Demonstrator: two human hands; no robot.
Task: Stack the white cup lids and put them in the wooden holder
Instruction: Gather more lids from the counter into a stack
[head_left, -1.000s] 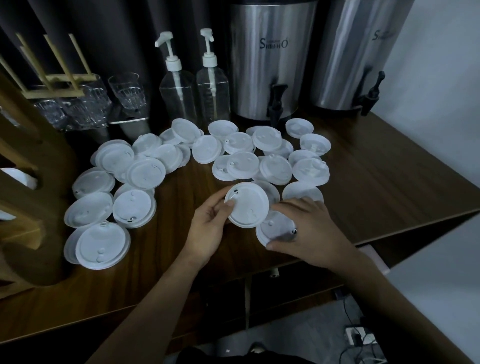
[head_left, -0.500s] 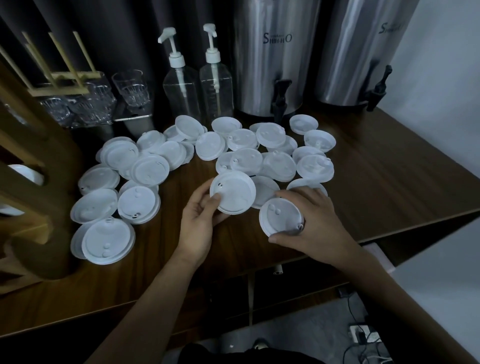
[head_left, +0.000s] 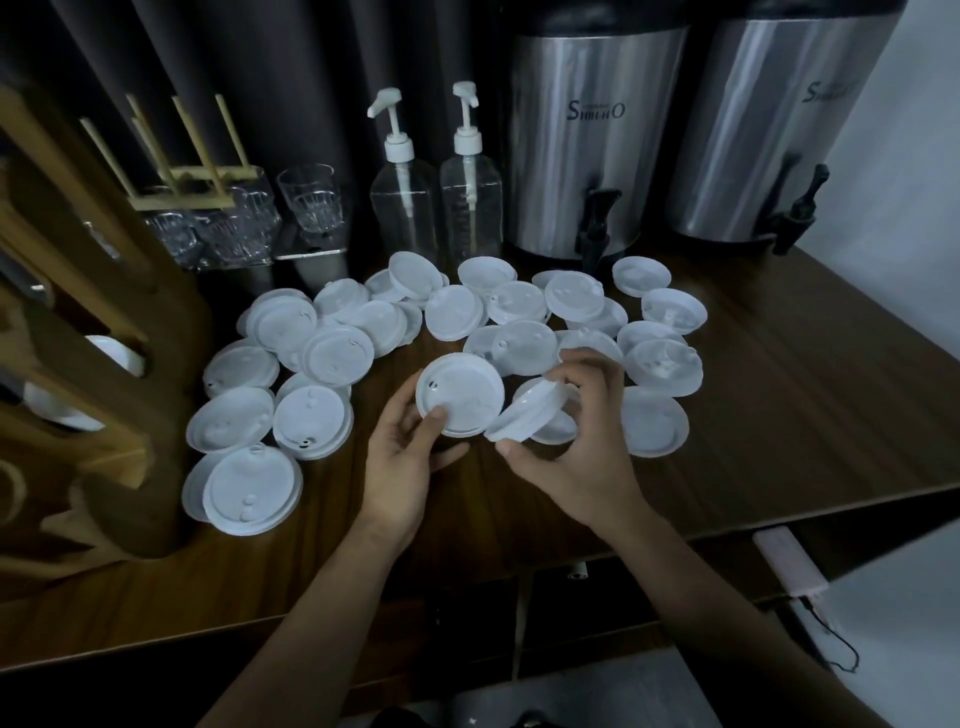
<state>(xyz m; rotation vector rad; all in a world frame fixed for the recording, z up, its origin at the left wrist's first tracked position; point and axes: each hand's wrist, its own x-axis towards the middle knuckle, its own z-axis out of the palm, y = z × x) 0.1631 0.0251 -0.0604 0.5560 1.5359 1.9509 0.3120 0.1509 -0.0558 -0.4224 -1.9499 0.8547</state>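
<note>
Just in front of the scattered lids, the left hand grips 1 lid; the right hand pinches 1 tilted lid.

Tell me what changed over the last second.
The right hand has picked the right lid off the table and tilted it toward the left lid, which the left hand still holds. The scattered lids, bottles and urns lie as before.

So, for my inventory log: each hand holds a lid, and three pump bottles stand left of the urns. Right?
No: the head view shows two pump bottles, not three, left of the urns. The left hand and right hand do each hold a lid.
</note>
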